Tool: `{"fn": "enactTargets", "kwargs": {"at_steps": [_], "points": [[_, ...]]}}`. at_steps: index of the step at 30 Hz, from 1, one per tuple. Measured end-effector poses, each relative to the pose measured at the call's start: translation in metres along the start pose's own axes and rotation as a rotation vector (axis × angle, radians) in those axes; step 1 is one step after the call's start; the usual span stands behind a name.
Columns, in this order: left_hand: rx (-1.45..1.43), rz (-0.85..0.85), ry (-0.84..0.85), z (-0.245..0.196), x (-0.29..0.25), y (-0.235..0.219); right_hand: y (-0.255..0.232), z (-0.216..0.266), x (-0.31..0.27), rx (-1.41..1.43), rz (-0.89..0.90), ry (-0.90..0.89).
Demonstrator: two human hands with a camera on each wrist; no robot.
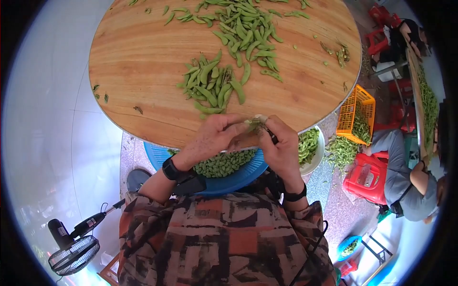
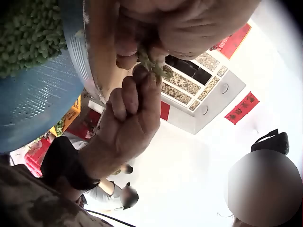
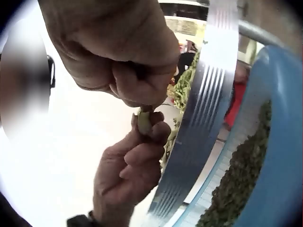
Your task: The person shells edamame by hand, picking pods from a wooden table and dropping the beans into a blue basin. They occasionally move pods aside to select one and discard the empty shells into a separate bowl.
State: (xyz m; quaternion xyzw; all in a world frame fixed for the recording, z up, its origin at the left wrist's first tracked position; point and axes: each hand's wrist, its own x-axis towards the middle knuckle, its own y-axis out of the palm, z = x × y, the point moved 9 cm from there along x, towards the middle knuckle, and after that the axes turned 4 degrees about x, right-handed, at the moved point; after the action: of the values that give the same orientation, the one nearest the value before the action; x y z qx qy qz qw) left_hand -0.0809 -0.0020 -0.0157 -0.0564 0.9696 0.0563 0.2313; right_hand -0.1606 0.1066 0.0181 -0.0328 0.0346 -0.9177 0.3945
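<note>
At the table's near edge, my left hand (image 1: pixel 210 137) and right hand (image 1: pixel 281 147) meet fingertip to fingertip. Between them is a green bean pod (image 2: pixel 152 66), pinched from both sides and partly covered by the fingers. In the right wrist view a pale green piece of the pod (image 3: pixel 144 122) shows at the left fingertips. Just beyond the hands lies a small heap of green pods (image 1: pixel 212 86) on the round wooden table (image 1: pixel 143 86). Beneath the hands, a blue basket (image 1: pixel 155 155) holds many shelled beans (image 1: pixel 224 164).
A larger pile of pods (image 1: pixel 245 28) spreads over the table's far side. Right of the blue basket stands a pale bowl (image 1: pixel 318 155) of pods. An orange crate (image 1: pixel 347 114), a red stool (image 1: pixel 367 178) and a seated person (image 1: pixel 405 176) are farther right. A fan (image 1: pixel 74 255) stands lower left.
</note>
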Motion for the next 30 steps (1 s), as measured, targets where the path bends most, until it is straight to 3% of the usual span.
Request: {"fn": "enactTargets", "kwargs": {"at_steps": [2, 5, 6, 8, 12, 14, 15, 17, 19, 21, 23, 24, 26, 30], "points": [[-0.155, -0.027, 0.126, 0.002, 0.005, 0.005, 0.004, 0.034, -0.005, -0.318, -0.123, -0.272], [0.092, -0.156, 0.22, -0.012, -0.002, 0.003, 0.012, 0.037, -0.009, -0.365, -0.179, -0.3], [0.092, -0.157, 0.22, -0.012, -0.003, 0.005, 0.012, 0.037, -0.009, -0.364, -0.178, -0.301], [-0.21, -0.155, 0.133, -0.003, -0.004, 0.007, 0.012, 0.035, -0.009, -0.299, -0.151, -0.27], [-0.273, -0.207, 0.0, -0.001, -0.011, 0.008, 0.005, 0.031, -0.008, -0.268, -0.117, -0.283], [-0.264, 0.017, 0.021, 0.007, -0.006, 0.016, -0.011, -0.003, -0.007, 0.129, -0.075, 0.052], [-0.264, 0.016, 0.021, 0.004, -0.009, 0.012, -0.023, -0.002, -0.009, 0.143, -0.066, 0.109], [0.418, 0.217, 0.363, -0.033, -0.026, 0.029, -0.057, 0.001, -0.018, 0.036, 0.011, 0.139], [0.538, 0.279, 0.455, -0.043, -0.034, 0.024, -0.085, 0.012, -0.032, -0.277, 0.252, -0.01], [0.653, 0.34, 0.546, -0.047, -0.031, 0.023, -0.113, -0.002, -0.047, -0.482, 0.222, 0.13], [1.232, -0.26, 0.845, -0.074, -0.019, -0.003, -0.128, -0.002, -0.047, -0.766, 0.114, 0.203], [1.231, -0.261, 0.852, -0.083, -0.011, -0.002, -0.127, -0.001, -0.046, -0.77, 0.109, 0.201], [1.504, -0.504, 0.809, -0.106, 0.002, -0.007, -0.127, 0.002, -0.04, -0.651, -0.048, 0.175], [1.511, -0.412, 0.815, -0.095, 0.024, -0.007, -0.093, 0.008, -0.025, -0.511, -0.061, -0.004]]}}
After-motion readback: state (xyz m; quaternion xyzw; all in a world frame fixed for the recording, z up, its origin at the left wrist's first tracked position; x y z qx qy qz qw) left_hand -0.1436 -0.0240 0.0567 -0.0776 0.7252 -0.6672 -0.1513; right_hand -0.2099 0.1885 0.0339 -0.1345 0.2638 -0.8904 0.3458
